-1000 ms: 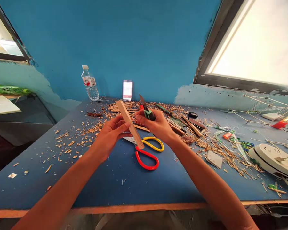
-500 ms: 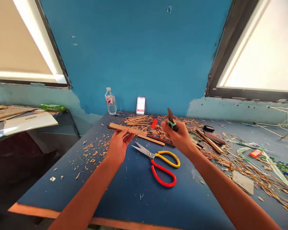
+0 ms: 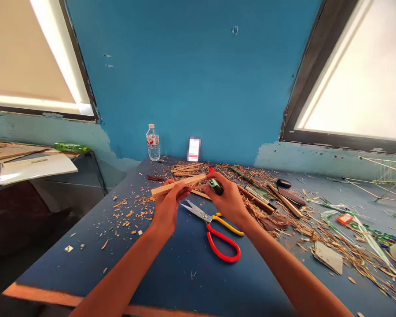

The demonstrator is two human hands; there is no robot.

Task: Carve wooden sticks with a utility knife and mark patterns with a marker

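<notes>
My left hand (image 3: 167, 207) is closed on a flat strip of light wood (image 3: 166, 189), held above the table and slanting up to the right. At the strip's right end is my right hand (image 3: 227, 196), its fingers wrapped round a knife (image 3: 215, 186) with a black and pale green handle. The blade is hidden, so I cannot tell whether it touches the wood. Below both hands lie large scissors (image 3: 222, 242) with one red and one yellow handle, blades pointing to the upper left. A red object (image 3: 211, 170) shows partly behind the right hand.
Wood shavings and thin sticks (image 3: 188, 168) cover the back of the blue table (image 3: 185, 277). A water bottle (image 3: 153, 145) and a blurred white rectangle (image 3: 194, 149) stand by the wall. More strips (image 3: 285, 200), a grey-white piece (image 3: 328, 257) and an orange box (image 3: 345, 219) lie to the right.
My right hand has come left and down with the knife, from apart to the strip's right end. The strip in my left hand has turned, its right end now higher.
</notes>
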